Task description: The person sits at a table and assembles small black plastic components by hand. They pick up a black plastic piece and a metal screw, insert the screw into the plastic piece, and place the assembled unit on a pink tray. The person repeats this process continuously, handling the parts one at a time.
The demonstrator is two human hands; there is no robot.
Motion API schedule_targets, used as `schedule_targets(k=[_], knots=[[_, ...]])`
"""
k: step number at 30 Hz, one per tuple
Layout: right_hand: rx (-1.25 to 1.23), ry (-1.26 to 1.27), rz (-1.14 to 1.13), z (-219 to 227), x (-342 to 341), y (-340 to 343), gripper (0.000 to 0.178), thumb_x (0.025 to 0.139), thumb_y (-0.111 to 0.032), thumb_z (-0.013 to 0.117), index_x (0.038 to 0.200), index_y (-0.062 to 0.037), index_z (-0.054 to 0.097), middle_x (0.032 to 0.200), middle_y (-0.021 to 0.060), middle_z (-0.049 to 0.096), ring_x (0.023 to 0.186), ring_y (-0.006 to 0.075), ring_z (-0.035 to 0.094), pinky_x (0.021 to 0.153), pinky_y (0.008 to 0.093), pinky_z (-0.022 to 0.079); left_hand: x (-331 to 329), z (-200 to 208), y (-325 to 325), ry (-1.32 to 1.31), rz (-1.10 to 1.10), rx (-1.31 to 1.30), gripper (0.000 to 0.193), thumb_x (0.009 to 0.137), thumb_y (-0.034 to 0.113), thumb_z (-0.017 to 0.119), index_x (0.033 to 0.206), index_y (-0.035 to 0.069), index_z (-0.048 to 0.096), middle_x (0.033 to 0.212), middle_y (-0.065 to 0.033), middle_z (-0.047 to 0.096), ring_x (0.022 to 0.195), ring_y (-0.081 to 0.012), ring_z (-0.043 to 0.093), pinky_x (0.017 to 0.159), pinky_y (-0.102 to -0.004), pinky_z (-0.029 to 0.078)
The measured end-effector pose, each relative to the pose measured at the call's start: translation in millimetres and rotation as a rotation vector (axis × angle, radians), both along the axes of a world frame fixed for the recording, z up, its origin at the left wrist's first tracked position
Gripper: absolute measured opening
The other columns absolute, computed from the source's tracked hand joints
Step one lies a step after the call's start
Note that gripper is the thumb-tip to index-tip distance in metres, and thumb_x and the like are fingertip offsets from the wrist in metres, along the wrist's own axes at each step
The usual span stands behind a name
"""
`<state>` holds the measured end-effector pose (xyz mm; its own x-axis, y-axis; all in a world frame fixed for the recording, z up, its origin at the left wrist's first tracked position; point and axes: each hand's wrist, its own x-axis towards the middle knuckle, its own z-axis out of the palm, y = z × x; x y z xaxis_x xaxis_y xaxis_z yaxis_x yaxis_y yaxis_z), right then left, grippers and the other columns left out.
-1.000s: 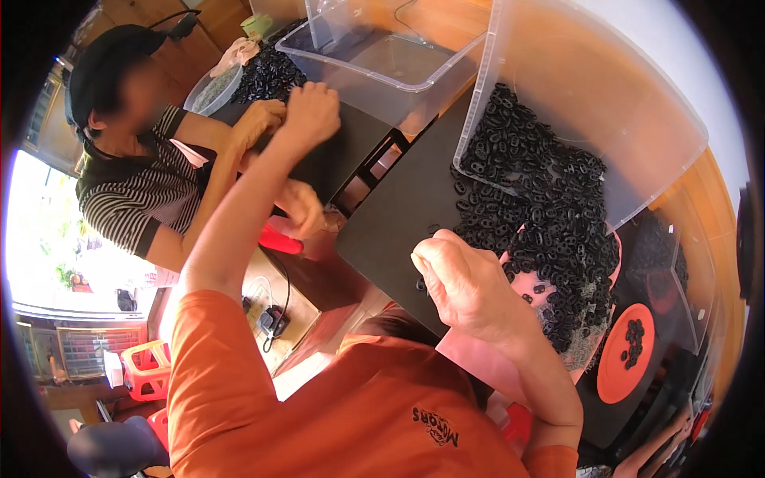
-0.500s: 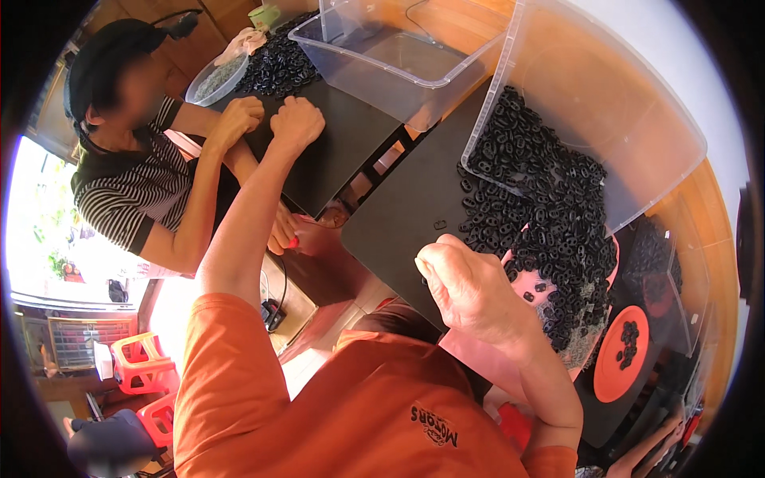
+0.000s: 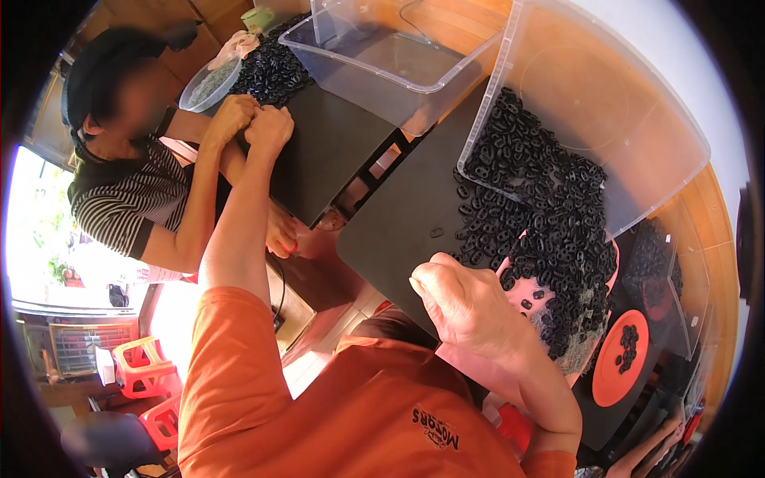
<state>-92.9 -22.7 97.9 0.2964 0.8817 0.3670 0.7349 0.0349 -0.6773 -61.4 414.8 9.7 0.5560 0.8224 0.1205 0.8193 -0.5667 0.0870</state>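
My left hand (image 3: 271,129) is closed, stretched out over the far dark table, right against a co-worker's closed hand (image 3: 232,116). Anything inside its fingers is hidden. Held above the near edge of the closer table, my right hand (image 3: 466,307) is curled with thumb and fingers together; its contents cannot be made out. Just beyond it lies a large heap of small black oval pieces with holes (image 3: 550,195). Part of the heap rests on a pink tray (image 3: 518,285), beside small greyish clear bits (image 3: 578,354). One loose black piece (image 3: 436,233) lies apart from the heap.
A tipped clear bin (image 3: 629,111) opens onto the heap; another clear bin (image 3: 382,68) stands behind. An orange disc (image 3: 610,382) holds several black pieces. By the co-worker are a bowl (image 3: 209,86) and another black heap (image 3: 271,72). A gap separates the two tables.
My left hand has moved left, up to the co-worker's closed hand. My right hand has dropped slightly toward me and stays closed.
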Motion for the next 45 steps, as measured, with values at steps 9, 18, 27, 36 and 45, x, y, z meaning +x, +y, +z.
schedule_targets(k=[9, 18, 27, 36, 45], knots=[[-0.050, 0.006, 0.002, -1.2, 2.1, 2.4, 0.019, 0.079, 0.005, 0.056, 0.095, -0.0014, 0.049, 0.084, 0.0123, 0.056, 0.065, 0.0339, 0.061, 0.054, 0.0411, 0.050, -1.0, -1.4, 6.5, 0.047, -0.036, -0.047, 0.056, 0.096, 0.047, 0.035, 0.128, 0.003, 0.046, 0.132, -0.0283, 0.046, 0.118, -0.0431, 0.051, 0.098, -0.0529, 0.041], [-0.017, -0.046, 0.005, 0.4, -5.9, -1.5, 0.018, 0.079, 0.004, 0.056, 0.094, -0.0018, 0.049, 0.079, 0.0120, 0.053, 0.061, 0.0325, 0.060, 0.051, 0.0391, 0.050, -19.9, -0.2, -2.1, 0.038, -0.082, 0.013, 0.056, 0.097, 0.046, 0.034, 0.116, 0.001, 0.061, 0.123, -0.0231, 0.057, 0.117, -0.0411, 0.054, 0.098, -0.0491, 0.042], [0.086, -0.105, -0.018, -4.3, -18.7, -9.6, 0.017, 0.080, 0.004, 0.056, 0.094, -0.0019, 0.048, 0.079, 0.0124, 0.053, 0.059, 0.0330, 0.060, 0.049, 0.0396, 0.050, -33.9, 14.8, -52.4, -0.050, -0.062, -0.024, 0.060, 0.094, 0.044, 0.042, 0.118, -0.009, 0.055, 0.121, -0.0289, 0.055, 0.110, -0.0449, 0.057, 0.094, -0.0509, 0.044], [0.053, -0.129, -0.023, -5.3, -31.0, -13.9, 0.013, 0.085, 0.001, 0.055, 0.095, -0.0023, 0.048, 0.082, 0.0120, 0.054, 0.061, 0.0323, 0.061, 0.050, 0.0388, 0.051, -81.2, 16.5, -146.7, -0.225, -0.319, -0.077, 0.040, 0.093, 0.034, 0.047, 0.107, -0.003, 0.055, 0.106, -0.0250, 0.059, 0.095, -0.0457, 0.059, 0.082, -0.0526, 0.047], [0.035, -0.090, -0.048, -6.4, -34.6, -1.3, 0.013, 0.084, 0.002, 0.057, 0.094, -0.0013, 0.049, 0.082, 0.0127, 0.056, 0.063, 0.0320, 0.062, 0.052, 0.0381, 0.051, -110.0, 6.8, -180.3, -0.589, -0.384, -0.293, 0.029, 0.089, 0.022, 0.056, 0.108, 0.001, 0.061, 0.095, -0.0181, 0.063, 0.084, -0.0365, 0.062, 0.074, -0.0441, 0.048]])
